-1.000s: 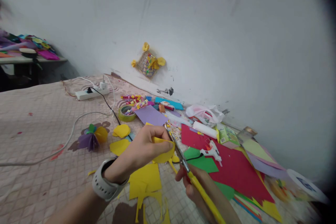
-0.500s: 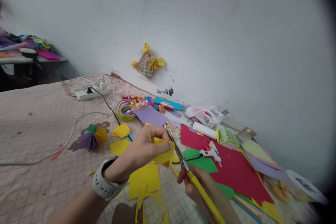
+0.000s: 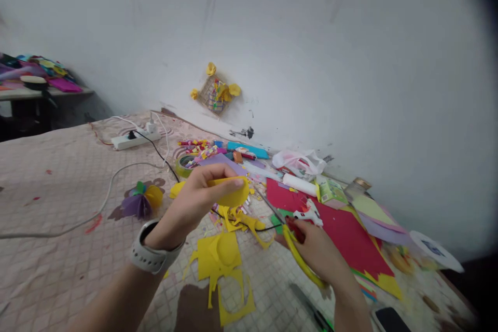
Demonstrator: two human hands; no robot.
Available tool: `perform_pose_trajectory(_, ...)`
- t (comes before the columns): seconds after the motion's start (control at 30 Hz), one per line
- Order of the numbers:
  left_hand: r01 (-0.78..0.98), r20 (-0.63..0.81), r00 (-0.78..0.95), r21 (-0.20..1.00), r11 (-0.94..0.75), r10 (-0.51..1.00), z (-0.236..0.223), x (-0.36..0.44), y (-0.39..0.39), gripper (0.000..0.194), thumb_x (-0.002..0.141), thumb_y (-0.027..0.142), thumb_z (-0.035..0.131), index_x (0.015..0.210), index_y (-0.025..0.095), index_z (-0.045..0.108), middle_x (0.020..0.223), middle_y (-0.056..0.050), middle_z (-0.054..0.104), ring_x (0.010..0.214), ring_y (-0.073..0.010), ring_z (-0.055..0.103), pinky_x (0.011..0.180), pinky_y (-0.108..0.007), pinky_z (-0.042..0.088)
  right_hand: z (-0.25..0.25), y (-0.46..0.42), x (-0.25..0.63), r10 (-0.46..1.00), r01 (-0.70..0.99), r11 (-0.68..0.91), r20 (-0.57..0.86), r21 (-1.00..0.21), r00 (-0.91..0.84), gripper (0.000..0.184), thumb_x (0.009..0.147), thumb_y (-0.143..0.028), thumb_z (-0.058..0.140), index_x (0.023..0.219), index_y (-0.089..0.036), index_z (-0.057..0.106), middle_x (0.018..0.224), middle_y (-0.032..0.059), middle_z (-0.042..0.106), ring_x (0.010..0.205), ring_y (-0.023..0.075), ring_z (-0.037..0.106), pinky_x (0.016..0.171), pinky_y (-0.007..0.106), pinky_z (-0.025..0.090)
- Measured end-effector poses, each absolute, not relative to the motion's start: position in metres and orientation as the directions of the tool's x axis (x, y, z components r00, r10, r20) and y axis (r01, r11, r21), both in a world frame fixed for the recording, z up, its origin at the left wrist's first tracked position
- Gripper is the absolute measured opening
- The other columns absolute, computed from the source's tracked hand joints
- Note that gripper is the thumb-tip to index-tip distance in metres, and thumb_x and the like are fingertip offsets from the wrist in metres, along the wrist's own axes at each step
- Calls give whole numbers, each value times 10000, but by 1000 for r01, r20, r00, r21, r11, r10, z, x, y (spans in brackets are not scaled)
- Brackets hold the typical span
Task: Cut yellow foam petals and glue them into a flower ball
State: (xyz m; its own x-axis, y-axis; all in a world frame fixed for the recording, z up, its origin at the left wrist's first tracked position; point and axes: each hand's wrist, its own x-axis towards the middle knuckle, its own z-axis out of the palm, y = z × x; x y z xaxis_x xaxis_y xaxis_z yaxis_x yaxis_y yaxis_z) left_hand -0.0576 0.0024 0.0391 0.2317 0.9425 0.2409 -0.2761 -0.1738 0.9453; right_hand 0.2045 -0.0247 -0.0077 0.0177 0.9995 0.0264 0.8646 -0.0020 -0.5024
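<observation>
My left hand (image 3: 194, 202) pinches a curved piece of yellow paper (image 3: 234, 192) between thumb and fingers, and a white smartwatch (image 3: 150, 254) sits on that wrist. My right hand (image 3: 317, 251) grips the yellow handle of a pair of scissors (image 3: 298, 254), with the blades (image 3: 272, 209) pointing up and left towards the red sheet's edge. The scissors touch no yellow paper. Below my hands lie yellow paper scraps (image 3: 237, 220) and a yellow sheet with cut-out curves (image 3: 218, 259).
A red paper sheet (image 3: 334, 212) with a white glue gun (image 3: 308, 215) lies to the right. Behind are a tape roll (image 3: 184, 166), a paper flower (image 3: 140, 203), a power strip (image 3: 134, 140) and a plastic bag (image 3: 299, 162). A phone (image 3: 391, 319) lies bottom right.
My left hand has lifted the yellow piece higher and away from the scissors. My right hand has moved right, turning the scissors. More yellow scraps now show below.
</observation>
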Motion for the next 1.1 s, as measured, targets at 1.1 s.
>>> perform_pose_trajectory(1.1, -78, 320, 386, 946, -315, 865, 16, -12, -7, 290, 784, 394, 625, 643, 144, 579, 612, 28, 499, 565, -93, 443, 507, -198, 348, 1, -39, 154, 969, 97, 239, 244, -966, 38, 246, 719, -382, 736, 638, -172, 637, 584, -11, 587, 589, 139, 531, 543, 236, 431)
